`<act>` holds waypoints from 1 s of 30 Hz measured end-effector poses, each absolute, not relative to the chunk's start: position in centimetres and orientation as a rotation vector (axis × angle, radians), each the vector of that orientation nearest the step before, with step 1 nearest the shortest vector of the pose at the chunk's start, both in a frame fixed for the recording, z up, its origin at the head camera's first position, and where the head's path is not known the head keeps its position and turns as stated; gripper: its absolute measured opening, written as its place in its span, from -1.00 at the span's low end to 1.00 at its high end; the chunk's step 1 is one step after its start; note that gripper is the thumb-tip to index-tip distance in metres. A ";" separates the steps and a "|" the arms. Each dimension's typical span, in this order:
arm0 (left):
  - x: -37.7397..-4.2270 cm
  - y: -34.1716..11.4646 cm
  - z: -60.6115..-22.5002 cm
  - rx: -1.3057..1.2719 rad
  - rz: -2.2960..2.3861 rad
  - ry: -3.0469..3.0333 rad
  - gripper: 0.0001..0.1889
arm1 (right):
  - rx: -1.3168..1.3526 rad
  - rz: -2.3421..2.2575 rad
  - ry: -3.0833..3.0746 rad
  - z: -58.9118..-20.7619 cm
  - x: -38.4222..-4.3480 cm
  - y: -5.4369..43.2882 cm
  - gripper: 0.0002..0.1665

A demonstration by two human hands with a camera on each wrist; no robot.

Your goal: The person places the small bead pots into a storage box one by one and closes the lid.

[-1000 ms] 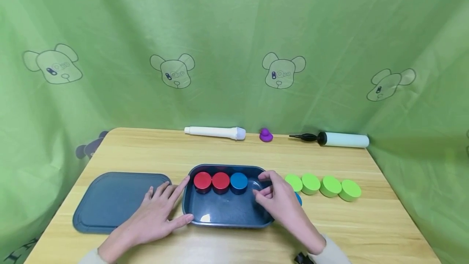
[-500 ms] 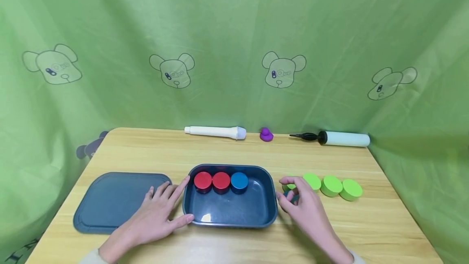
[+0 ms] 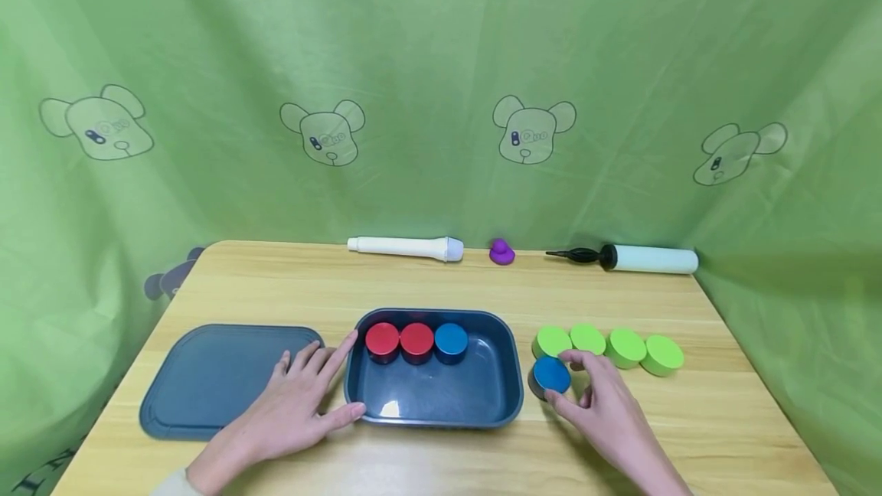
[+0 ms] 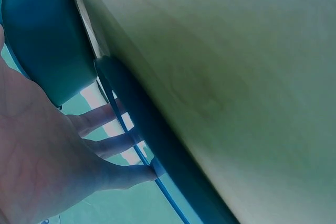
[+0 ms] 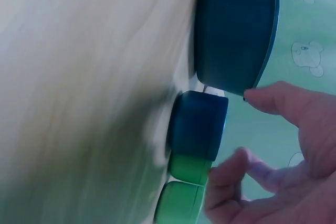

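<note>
My left hand spans the left edge of a dark blue box, its thumb and index finger touching the rim. Its other fingers lie over the flat dark lid. Along the box's far wall stand two red discs and a blue disc. To the right of the box, a second blue disc stands on the table. My right hand is beside it, thumb and index finger spread apart at its right side. In the right wrist view, those fingers show apart from the blue disc.
Several green discs stand in a row behind the blue disc on the table. Along the far edge lie a white microphone-shaped stick, a purple knob-topped object and a white hand pump. A green curtain hangs behind.
My right hand has moved from over the box's right end out to the right, beyond the blue disc on the table, which now shows fully. My left hand has stayed in place.
</note>
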State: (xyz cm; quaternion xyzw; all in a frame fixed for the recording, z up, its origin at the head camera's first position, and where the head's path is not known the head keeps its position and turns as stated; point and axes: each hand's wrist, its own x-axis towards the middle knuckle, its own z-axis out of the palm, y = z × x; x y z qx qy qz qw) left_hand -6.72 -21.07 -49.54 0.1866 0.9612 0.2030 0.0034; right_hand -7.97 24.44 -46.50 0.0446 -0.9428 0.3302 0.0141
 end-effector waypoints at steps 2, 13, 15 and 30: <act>-6.7 -21.1 -49.6 0.586 0.634 3.017 0.01 | 0.152 1.034 -2.957 -46.8 -8.0 24.7 -0.28; -6.8 -21.2 -49.8 0.591 0.625 3.014 0.01 | 0.196 1.083 -2.985 -47.5 -8.7 24.8 -0.23; -6.9 -21.2 -49.8 0.595 0.621 3.017 0.01 | 0.207 1.075 -2.986 -47.6 -8.9 24.8 -0.23; -6.8 -21.1 -49.6 0.593 0.612 3.027 0.01 | 0.236 1.210 -2.958 -47.5 -9.0 24.4 -0.24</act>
